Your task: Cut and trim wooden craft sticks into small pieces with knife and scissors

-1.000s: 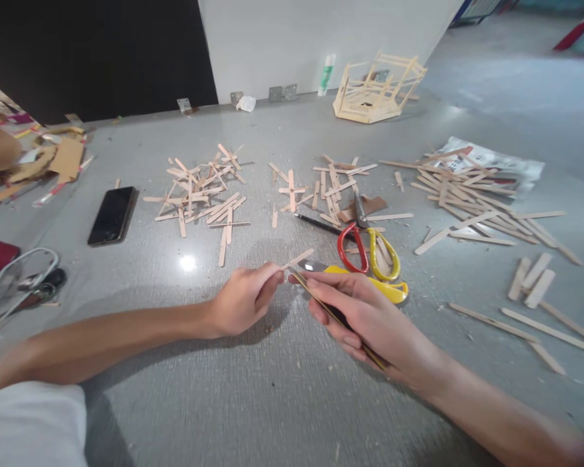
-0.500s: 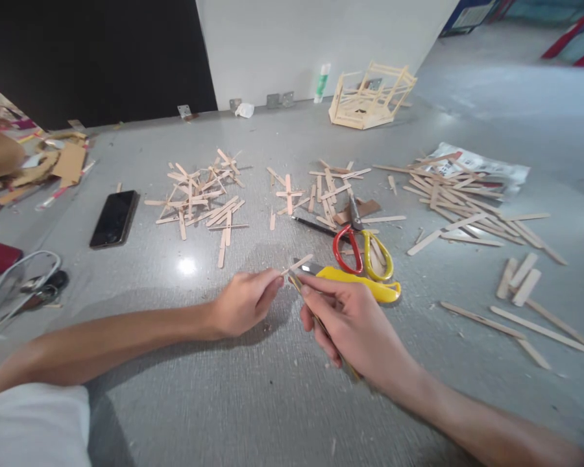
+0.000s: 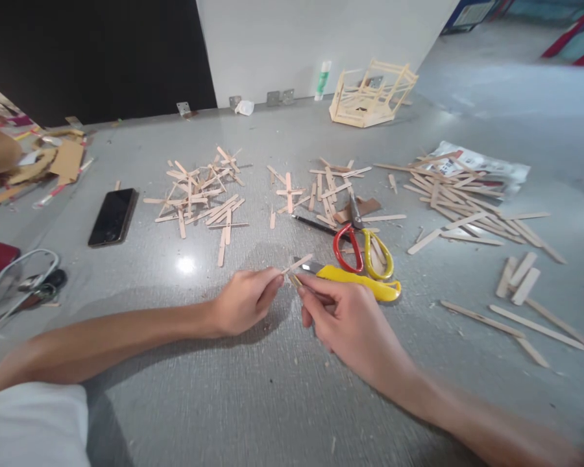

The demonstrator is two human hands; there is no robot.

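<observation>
My left hand point(image 3: 248, 301) is closed, pinching a small wooden craft stick point(image 3: 300, 263) between thumb and fingers. The stick's free end points to the upper right. Close beside it, my right hand point(image 3: 343, 311) is closed around a slim, brass-coloured metal tool point(image 3: 296, 280) whose tip meets the stick near my left fingertips. Most of the tool is hidden in my palm, so its exact kind is unclear. Just beyond my right fingers lies a yellow utility knife point(image 3: 360, 283), with scissors point(image 3: 355, 243) with one red and one yellow handle loop behind it.
Loose craft sticks point(image 3: 462, 194) are heaped at the right beside a plastic packet point(image 3: 486, 165). Joined stick pieces point(image 3: 199, 191) lie at centre left. A stick framework point(image 3: 370, 97) and a glue stick point(image 3: 322, 80) stand at the back. A phone point(image 3: 113, 217) lies left.
My right hand has turned slightly, so the tool's rear length, visible earlier below my palm, is now hidden. My left hand and the craft stick stay almost still.
</observation>
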